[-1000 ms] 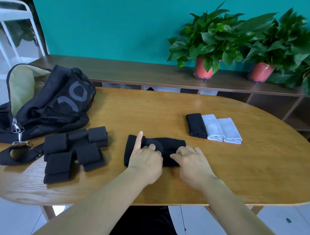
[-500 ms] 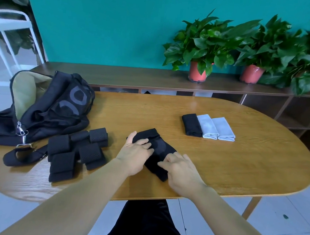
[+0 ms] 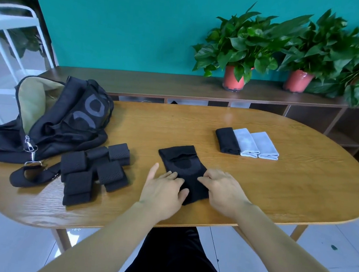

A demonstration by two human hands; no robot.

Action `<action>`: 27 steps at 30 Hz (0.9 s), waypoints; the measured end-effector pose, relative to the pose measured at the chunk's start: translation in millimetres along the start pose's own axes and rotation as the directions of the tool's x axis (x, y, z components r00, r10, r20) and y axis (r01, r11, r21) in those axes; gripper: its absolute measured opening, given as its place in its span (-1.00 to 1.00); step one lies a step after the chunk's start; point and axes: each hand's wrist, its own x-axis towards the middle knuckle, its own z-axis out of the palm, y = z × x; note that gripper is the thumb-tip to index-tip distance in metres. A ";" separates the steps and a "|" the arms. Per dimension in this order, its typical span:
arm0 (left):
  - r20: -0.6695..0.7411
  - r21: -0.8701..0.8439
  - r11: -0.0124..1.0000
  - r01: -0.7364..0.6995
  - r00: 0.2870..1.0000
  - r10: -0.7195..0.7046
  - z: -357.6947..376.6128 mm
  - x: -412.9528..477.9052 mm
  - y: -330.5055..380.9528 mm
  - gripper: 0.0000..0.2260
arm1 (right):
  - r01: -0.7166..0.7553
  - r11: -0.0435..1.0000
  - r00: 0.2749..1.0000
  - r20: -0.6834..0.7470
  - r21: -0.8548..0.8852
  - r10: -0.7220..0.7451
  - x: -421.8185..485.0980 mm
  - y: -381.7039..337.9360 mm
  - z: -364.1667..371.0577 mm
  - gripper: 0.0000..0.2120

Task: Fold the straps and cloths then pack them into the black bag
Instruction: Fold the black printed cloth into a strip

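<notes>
The black knit piece [image 3: 181, 166] lies flat near the middle of the tabletop's [image 3: 299, 189] near edge, its far end angled a little toward the left, and it is not yet folded up. Both hands are on its near end. The left hand [image 3: 162, 192] rests on it with fingers fairly straight, a loose, flat grip that closes on nothing. The right hand [image 3: 223, 189] has bent fingertips at the piece's right edge; whether that grip pinches the fabric or only presses it, I cannot tell.

By my judgement the folding is nearly done and the packing has not begun. Toward the far right side three folded cloths sit in a row, touching: one folded black cloth [image 3: 227, 140] and two grey cloths [image 3: 246, 144] [image 3: 265, 146]. Near the left end a heap of folded straps [image 3: 94, 169] overlaps itself; I count about six, though the overlap makes that uncertain. Just beyond it, at the far left corner, the one black bag [image 3: 84, 125] lies open with its tan lining showing; I see nothing packed in it, though much of its inside is hidden.

Left to do: finish this piece, then load everything.
</notes>
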 end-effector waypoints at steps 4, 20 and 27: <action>0.048 0.006 1.000 -0.030 0.998 0.029 -3.3 3.7 -20.7 -0.61 | 0.023 1.000 0.999 -0.026 0.012 -0.023 -13.9 -8.6 6.2 -0.59; -0.013 -0.020 0.911 -0.412 0.911 0.412 -3.3 -36.9 -37.8 -0.28 | 0.217 0.975 0.969 -0.136 0.053 -0.208 -54.3 -21.2 10.3 -0.49; -0.103 -0.129 0.935 -0.329 0.943 0.318 -6.7 -34.8 -40.4 -0.50 | 0.063 0.977 0.980 -0.197 0.204 -0.022 -52.8 -21.7 -1.5 -0.64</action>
